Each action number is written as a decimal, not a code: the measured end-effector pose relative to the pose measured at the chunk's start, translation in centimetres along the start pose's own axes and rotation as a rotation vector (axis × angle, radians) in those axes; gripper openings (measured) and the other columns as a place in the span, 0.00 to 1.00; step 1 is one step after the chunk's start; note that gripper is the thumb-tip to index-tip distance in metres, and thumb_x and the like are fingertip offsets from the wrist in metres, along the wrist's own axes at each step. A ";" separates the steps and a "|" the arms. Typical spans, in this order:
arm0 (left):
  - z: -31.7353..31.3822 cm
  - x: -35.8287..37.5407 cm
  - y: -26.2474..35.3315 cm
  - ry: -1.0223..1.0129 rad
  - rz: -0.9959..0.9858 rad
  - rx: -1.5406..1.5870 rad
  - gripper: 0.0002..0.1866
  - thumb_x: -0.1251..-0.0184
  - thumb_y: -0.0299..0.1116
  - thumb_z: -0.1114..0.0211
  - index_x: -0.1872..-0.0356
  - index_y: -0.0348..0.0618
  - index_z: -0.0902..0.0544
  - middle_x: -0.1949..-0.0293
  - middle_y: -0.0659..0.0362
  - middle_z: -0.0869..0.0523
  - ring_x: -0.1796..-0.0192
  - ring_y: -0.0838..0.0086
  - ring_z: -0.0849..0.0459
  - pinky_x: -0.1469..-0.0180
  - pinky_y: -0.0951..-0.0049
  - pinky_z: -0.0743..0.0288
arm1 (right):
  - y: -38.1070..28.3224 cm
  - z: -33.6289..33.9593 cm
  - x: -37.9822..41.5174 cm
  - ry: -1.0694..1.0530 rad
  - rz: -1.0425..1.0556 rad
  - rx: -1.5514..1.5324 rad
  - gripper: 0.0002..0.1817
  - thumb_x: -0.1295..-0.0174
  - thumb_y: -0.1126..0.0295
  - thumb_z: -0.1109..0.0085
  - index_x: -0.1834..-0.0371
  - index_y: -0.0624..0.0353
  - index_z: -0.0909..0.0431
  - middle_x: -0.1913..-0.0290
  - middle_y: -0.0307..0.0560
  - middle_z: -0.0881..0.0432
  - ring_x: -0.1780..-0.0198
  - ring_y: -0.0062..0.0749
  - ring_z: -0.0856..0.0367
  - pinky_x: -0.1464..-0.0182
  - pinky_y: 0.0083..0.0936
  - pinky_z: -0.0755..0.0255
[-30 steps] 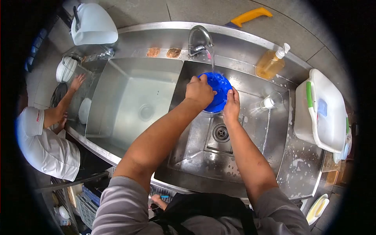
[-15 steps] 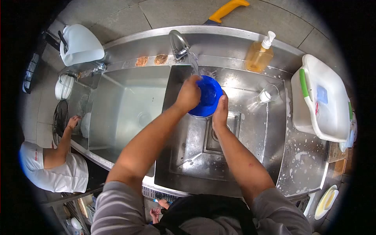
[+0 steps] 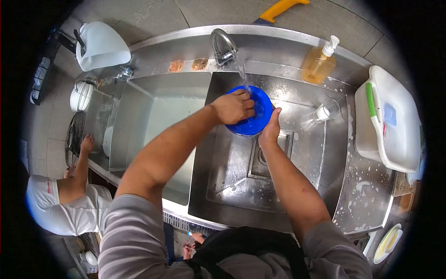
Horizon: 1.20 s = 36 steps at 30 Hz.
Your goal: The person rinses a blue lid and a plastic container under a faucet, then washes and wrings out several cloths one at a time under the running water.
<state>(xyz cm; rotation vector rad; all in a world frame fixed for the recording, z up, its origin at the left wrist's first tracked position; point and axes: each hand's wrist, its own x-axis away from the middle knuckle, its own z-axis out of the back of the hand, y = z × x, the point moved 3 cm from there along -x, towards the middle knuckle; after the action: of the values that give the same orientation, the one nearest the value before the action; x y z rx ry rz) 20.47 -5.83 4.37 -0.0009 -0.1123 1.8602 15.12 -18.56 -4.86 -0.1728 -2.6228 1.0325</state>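
Note:
Under the running faucet (image 3: 223, 49), a round blue bowl (image 3: 262, 104) is held over the right-hand sink basin (image 3: 223, 181). A stream of water falls into it. My right hand (image 3: 270, 129) grips the bowl's right side, thumb up along the rim and the other fingers hidden beneath. Curled fingers of my left hand (image 3: 234, 107) reach over the left rim into the bowl; whether something is inside them is hidden. A wet clear glass (image 3: 327, 110) lies on its side in the basin, right of the bowl.
The left basin (image 3: 162, 111) holds water. A soap pump bottle (image 3: 319, 64) stands on the back ledge; a white tub (image 3: 364, 125) sits right. Far left are a white jug (image 3: 104, 46), stacked plates (image 3: 82, 96) and another person's hand (image 3: 87, 143). A yellow-handled tool (image 3: 281, 10) lies behind.
My left hand has shifted from the bowl's left rim further into the bowl, fingers curled. My right hand keeps hold of the bowl. The whole view has shifted slightly.

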 end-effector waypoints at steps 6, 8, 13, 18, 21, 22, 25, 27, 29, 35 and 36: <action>-2.4 -1.6 1.3 0.204 0.561 0.331 0.11 0.35 0.36 0.39 0.59 0.41 0.17 0.60 0.51 0.13 0.60 0.57 0.14 0.52 0.55 0.24 | 3.2 1.8 -0.9 0.019 0.266 0.155 0.35 0.23 0.42 0.69 0.34 0.65 0.33 0.39 0.51 0.25 0.39 0.39 0.27 0.32 0.34 0.38; -3.9 -2.3 1.3 0.292 0.729 0.392 0.11 0.35 0.35 0.38 0.58 0.39 0.17 0.61 0.49 0.13 0.62 0.56 0.14 0.55 0.55 0.23 | 3.1 2.1 -0.1 0.107 0.414 0.431 0.35 0.24 0.44 0.62 0.33 0.67 0.35 0.37 0.56 0.28 0.36 0.41 0.30 0.32 0.35 0.39; -2.8 -1.5 1.8 0.279 0.989 0.540 0.14 0.37 0.34 0.37 0.54 0.37 0.18 0.56 0.45 0.15 0.56 0.49 0.15 0.48 0.56 0.23 | 2.0 1.9 1.0 0.108 0.378 0.523 0.29 0.27 0.52 0.50 0.35 0.65 0.33 0.41 0.54 0.25 0.40 0.38 0.27 0.35 0.34 0.36; 1.4 1.3 2.0 0.265 -0.074 -0.069 0.16 0.36 0.37 0.40 0.52 0.41 0.16 0.47 0.49 0.19 0.46 0.56 0.18 0.37 0.60 0.29 | -1.4 2.2 -1.0 -0.170 0.075 0.452 0.23 0.27 0.55 0.46 0.40 0.63 0.27 0.49 0.45 0.19 0.46 0.27 0.25 0.40 0.25 0.33; 0.4 0.6 0.2 0.053 -0.061 0.038 0.15 0.36 0.39 0.40 0.54 0.42 0.16 0.50 0.51 0.16 0.49 0.58 0.17 0.36 0.59 0.31 | -0.8 1.9 -1.0 -0.078 0.065 0.407 0.23 0.26 0.55 0.50 0.40 0.63 0.27 0.48 0.45 0.21 0.47 0.29 0.25 0.41 0.27 0.33; 0.5 0.4 0.3 0.054 -0.061 0.032 0.15 0.36 0.39 0.40 0.54 0.42 0.16 0.50 0.51 0.16 0.49 0.58 0.17 0.36 0.59 0.31 | 0.0 1.6 -0.9 -0.081 0.071 0.405 0.23 0.26 0.55 0.50 0.40 0.63 0.27 0.48 0.45 0.21 0.47 0.29 0.25 0.41 0.27 0.33; -0.8 -0.3 1.3 -0.021 0.092 -0.044 0.13 0.35 0.41 0.40 0.59 0.44 0.16 0.55 0.52 0.14 0.52 0.58 0.15 0.42 0.58 0.27 | 1.5 1.6 -0.6 0.090 0.279 0.364 0.27 0.24 0.52 0.56 0.38 0.66 0.28 0.44 0.54 0.22 0.42 0.38 0.26 0.37 0.32 0.34; -2.0 -0.7 1.2 0.137 0.358 0.188 0.14 0.34 0.44 0.39 0.63 0.42 0.16 0.61 0.49 0.13 0.57 0.53 0.14 0.49 0.54 0.24 | 2.3 1.3 -0.1 0.107 0.327 0.394 0.29 0.24 0.50 0.57 0.36 0.67 0.31 0.42 0.57 0.24 0.40 0.41 0.27 0.36 0.33 0.36; -2.6 -1.6 1.2 0.193 0.612 0.301 0.16 0.33 0.44 0.38 0.62 0.40 0.17 0.62 0.45 0.13 0.58 0.50 0.14 0.52 0.52 0.23 | 2.8 0.9 0.5 0.128 0.385 0.425 0.32 0.24 0.48 0.57 0.34 0.68 0.33 0.39 0.59 0.26 0.38 0.44 0.28 0.34 0.34 0.37; -3.2 -0.3 1.2 0.395 1.036 0.554 0.17 0.33 0.45 0.37 0.62 0.37 0.18 0.64 0.40 0.15 0.59 0.44 0.15 0.55 0.48 0.24 | 2.5 1.3 2.4 -0.053 0.338 0.365 0.31 0.24 0.48 0.58 0.31 0.64 0.38 0.38 0.50 0.28 0.36 0.36 0.32 0.33 0.30 0.41; -2.7 0.3 2.1 0.430 0.954 0.565 0.17 0.33 0.44 0.37 0.63 0.37 0.17 0.65 0.40 0.15 0.58 0.44 0.15 0.55 0.48 0.25 | 2.1 2.9 2.1 -0.045 0.339 0.363 0.31 0.24 0.48 0.58 0.31 0.64 0.38 0.38 0.50 0.28 0.36 0.36 0.32 0.33 0.30 0.41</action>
<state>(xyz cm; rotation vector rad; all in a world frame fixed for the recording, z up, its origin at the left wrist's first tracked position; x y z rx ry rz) 18.55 -5.90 1.53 -0.0745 0.8481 2.7231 12.18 -18.43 -7.77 -0.5256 -2.4397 1.6192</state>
